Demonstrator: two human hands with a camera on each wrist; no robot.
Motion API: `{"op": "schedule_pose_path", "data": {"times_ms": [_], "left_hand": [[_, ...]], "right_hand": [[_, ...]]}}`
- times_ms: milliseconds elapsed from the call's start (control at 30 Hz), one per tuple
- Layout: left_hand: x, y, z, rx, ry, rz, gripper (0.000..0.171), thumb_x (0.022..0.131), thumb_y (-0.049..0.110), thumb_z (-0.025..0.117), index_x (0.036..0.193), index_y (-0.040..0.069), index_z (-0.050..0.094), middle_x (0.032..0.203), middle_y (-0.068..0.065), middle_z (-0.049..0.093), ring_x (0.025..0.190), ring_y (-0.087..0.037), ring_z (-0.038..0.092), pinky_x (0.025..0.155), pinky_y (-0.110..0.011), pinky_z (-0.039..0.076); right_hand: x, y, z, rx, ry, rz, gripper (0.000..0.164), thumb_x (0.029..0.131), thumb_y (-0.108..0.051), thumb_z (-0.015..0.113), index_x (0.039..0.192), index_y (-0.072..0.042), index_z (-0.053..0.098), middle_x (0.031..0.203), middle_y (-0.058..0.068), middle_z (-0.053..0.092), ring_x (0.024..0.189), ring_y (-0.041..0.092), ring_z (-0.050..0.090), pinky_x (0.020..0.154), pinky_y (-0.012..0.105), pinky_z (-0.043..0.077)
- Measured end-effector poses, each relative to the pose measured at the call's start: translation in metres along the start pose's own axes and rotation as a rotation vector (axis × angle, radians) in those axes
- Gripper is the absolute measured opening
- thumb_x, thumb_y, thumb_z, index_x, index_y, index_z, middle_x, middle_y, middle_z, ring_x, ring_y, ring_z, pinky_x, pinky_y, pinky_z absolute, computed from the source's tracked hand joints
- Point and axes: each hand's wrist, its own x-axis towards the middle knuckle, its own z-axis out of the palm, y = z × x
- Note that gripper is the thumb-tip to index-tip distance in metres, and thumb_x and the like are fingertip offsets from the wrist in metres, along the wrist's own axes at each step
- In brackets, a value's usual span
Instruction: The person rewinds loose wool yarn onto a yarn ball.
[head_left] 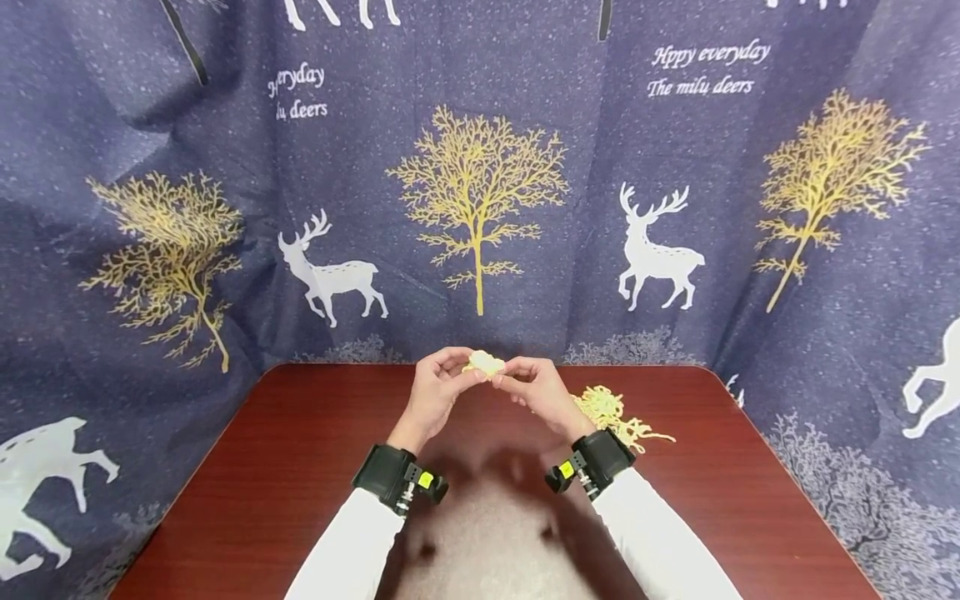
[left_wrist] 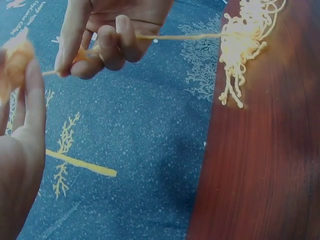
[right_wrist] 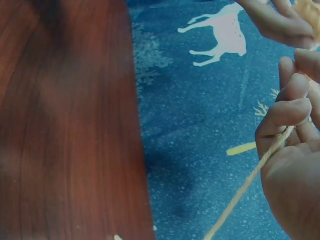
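Above the table's far half, my left hand (head_left: 437,390) grips a small ball of pale yellow yarn (head_left: 485,363) between thumb and fingers. Close beside it, my right hand (head_left: 542,388) pinches the yarn strand (right_wrist: 248,178), which runs through its curled fingers. In the left wrist view a short length of strand spans from the ball (left_wrist: 18,65) to the right fingertips. From the far side of the right hand the strand stretches to a loose tangled heap of yarn (head_left: 602,405) on the table, partly hidden behind the right wrist in the head view.
The reddish-brown wooden table (head_left: 300,467) ends at a far edge just beyond the hands. A dark blue cloth (head_left: 517,275) printed with deer and trees hangs behind and at both sides. Each wrist wears a black strap (head_left: 384,477) with a small camera.
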Motion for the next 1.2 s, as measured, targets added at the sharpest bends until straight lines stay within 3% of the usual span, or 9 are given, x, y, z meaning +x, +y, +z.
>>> {"op": "schedule_pose_path", "data": {"times_ms": [100,200,400,567,700,800,967,1100,1200], "left_hand": [[0.002,-0.001,0.003,-0.017,0.082,0.019,0.029,0.079,-0.019,0.068,0.102,-0.001,0.067,0.096,-0.003,0.073,0.088,-0.013,0.069,0.078,-0.024,0.06],[0.004,-0.004,0.005,0.049,0.162,0.045,0.027,0.078,-0.018,0.071,0.102,-0.004,0.066,0.094,-0.003,0.072,0.086,-0.012,0.069,0.077,-0.023,0.059],[0.004,-0.012,0.002,0.395,0.246,0.13,0.032,0.078,-0.007,0.082,0.105,-0.012,0.066,0.097,-0.019,0.071,0.087,-0.018,0.069,0.075,-0.02,0.058],[0.001,-0.017,-0.002,0.618,0.177,0.153,0.027,0.078,-0.004,0.083,0.102,-0.006,0.071,0.097,-0.02,0.073,0.089,-0.03,0.071,0.076,-0.03,0.062],[-0.001,-0.019,-0.004,0.715,0.058,0.118,0.026,0.075,-0.003,0.084,0.099,-0.001,0.074,0.093,-0.013,0.074,0.085,-0.025,0.072,0.077,-0.04,0.063],[-0.003,-0.018,-0.005,0.703,-0.062,0.089,0.026,0.074,-0.005,0.084,0.098,-0.002,0.074,0.091,-0.012,0.074,0.079,-0.02,0.072,0.076,-0.041,0.063],[-0.004,-0.013,-0.008,0.555,-0.245,0.013,0.028,0.075,-0.008,0.082,0.102,-0.006,0.073,0.093,-0.017,0.073,0.079,-0.015,0.069,0.072,-0.031,0.06],[-0.005,-0.009,-0.008,0.372,-0.311,-0.036,0.032,0.078,-0.011,0.079,0.108,-0.014,0.068,0.097,-0.02,0.073,0.085,-0.018,0.071,0.074,-0.03,0.062],[-0.005,-0.007,-0.008,0.26,-0.303,-0.045,0.034,0.079,-0.014,0.076,0.111,-0.019,0.063,0.098,-0.014,0.074,0.087,-0.018,0.071,0.077,-0.033,0.062]], "right_hand": [[-0.002,0.002,0.003,-0.024,-0.015,-0.002,0.019,0.09,-0.008,0.075,0.102,0.006,0.071,0.084,-0.001,0.072,0.058,0.009,0.05,0.049,0.019,0.042],[-0.004,0.003,0.004,-0.059,-0.023,-0.005,0.018,0.09,-0.009,0.076,0.101,0.004,0.072,0.082,-0.002,0.071,0.058,0.01,0.051,0.05,0.021,0.043],[-0.006,-0.001,0.003,-0.098,-0.026,-0.031,0.014,0.089,-0.009,0.077,0.098,0.001,0.075,0.08,-0.002,0.071,0.058,0.01,0.052,0.049,0.024,0.046],[-0.006,-0.004,-0.001,-0.075,-0.032,-0.047,0.014,0.089,-0.007,0.077,0.098,0.003,0.074,0.077,-0.001,0.07,0.056,0.012,0.051,0.047,0.02,0.042],[-0.003,-0.007,-0.005,-0.058,-0.011,-0.054,0.018,0.089,-0.007,0.077,0.1,0.006,0.073,0.075,0.003,0.068,0.055,0.013,0.048,0.043,0.02,0.038],[-0.001,-0.011,-0.008,-0.047,0.012,-0.056,0.018,0.09,-0.007,0.076,0.101,0.006,0.072,0.077,0.003,0.069,0.057,0.012,0.05,0.044,0.02,0.039],[0.001,-0.015,-0.01,-0.03,0.035,-0.039,0.015,0.09,-0.008,0.076,0.101,0.002,0.073,0.078,-0.001,0.069,0.059,0.011,0.052,0.048,0.019,0.041],[0.002,-0.015,-0.01,-0.025,0.027,-0.035,0.02,0.09,-0.009,0.076,0.104,0.006,0.071,0.078,-0.001,0.069,0.059,0.01,0.052,0.048,0.019,0.041],[0.002,-0.011,-0.009,-0.019,0.009,-0.029,0.02,0.092,-0.006,0.074,0.105,0.009,0.07,0.076,-0.001,0.068,0.058,0.01,0.052,0.048,0.019,0.041]]}}
